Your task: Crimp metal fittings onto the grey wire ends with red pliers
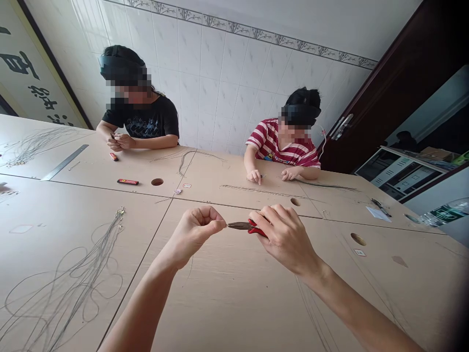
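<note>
My right hand (284, 237) is wrapped round a pair of needle-nose pliers (239, 226) with red handles, their jaws pointing left. At the tip of the jaws, the thumb and forefinger of my left hand (196, 232) are pinched together. A thin dark cord (191, 269) hangs below my left hand; the tiny piece where fingers and pliers meet is too small to make out. Both hands are raised over the pale wooden table (220, 303). To the left lies a loose bundle of thin cords (93, 266) with small metal ends.
Across the table sit one person in black (142, 120) and another in striped red (284, 142), both handling small things. A steel ruler (66, 161), two red-and-black items, one a utility knife (128, 182), and more cords (256, 190) lie about. A plastic bottle (449, 212) is far right.
</note>
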Demonstrator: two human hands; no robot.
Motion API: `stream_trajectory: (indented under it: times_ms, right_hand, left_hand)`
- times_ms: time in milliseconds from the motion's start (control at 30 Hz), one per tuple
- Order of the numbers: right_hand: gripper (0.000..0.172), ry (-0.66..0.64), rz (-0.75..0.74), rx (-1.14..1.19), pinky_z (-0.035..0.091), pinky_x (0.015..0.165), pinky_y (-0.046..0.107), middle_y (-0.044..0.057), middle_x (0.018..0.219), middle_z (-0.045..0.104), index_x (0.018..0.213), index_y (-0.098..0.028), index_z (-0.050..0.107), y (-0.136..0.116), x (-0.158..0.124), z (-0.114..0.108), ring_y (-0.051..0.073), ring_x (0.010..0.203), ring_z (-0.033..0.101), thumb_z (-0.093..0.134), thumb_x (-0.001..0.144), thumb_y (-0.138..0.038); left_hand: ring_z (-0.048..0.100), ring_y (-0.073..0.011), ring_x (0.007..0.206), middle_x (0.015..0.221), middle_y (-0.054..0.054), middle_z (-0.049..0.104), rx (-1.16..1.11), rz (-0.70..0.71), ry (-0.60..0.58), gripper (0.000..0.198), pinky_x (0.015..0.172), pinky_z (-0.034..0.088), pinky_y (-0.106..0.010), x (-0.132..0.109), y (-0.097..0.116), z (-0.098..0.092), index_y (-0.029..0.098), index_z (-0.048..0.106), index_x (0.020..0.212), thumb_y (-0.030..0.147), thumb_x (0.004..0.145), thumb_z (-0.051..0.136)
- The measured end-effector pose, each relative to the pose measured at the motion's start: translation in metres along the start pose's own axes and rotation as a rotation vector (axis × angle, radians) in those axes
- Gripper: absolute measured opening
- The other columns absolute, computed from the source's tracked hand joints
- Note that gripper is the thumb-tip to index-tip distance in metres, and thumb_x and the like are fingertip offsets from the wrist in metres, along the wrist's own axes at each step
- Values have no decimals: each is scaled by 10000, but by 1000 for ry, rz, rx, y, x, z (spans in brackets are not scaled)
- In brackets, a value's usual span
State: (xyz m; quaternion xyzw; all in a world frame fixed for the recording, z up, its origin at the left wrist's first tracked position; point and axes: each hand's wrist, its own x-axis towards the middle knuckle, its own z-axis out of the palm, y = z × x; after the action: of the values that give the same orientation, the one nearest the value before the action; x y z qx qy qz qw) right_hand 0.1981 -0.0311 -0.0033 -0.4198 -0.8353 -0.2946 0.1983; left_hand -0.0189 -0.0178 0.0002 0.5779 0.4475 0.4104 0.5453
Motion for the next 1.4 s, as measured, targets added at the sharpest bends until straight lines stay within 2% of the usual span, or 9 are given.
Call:
stream_trajectory:
  times_ms: [367,1400]
  right_hand:
    - [115,-9,-10,5,255,654,316,8,727,591,918,-198,586,1,-1,-2,172,714,443,494,935,-130]
    - [97,23,-31,-15,253,659,299,-17,699,565,884,-180,589,3,-2,-1,153,698,417,561,881,-87]
  left_hand:
    - [216,-79,504,527,71,338,-2,-3,-17,160,484,177,-247,0,0,1,177,579,635,295,738,612]
    - [230,-69,509,544,73,375,-10,8,-50,161,486,174,-243,-1,0,1,163,574,648,281,757,592]
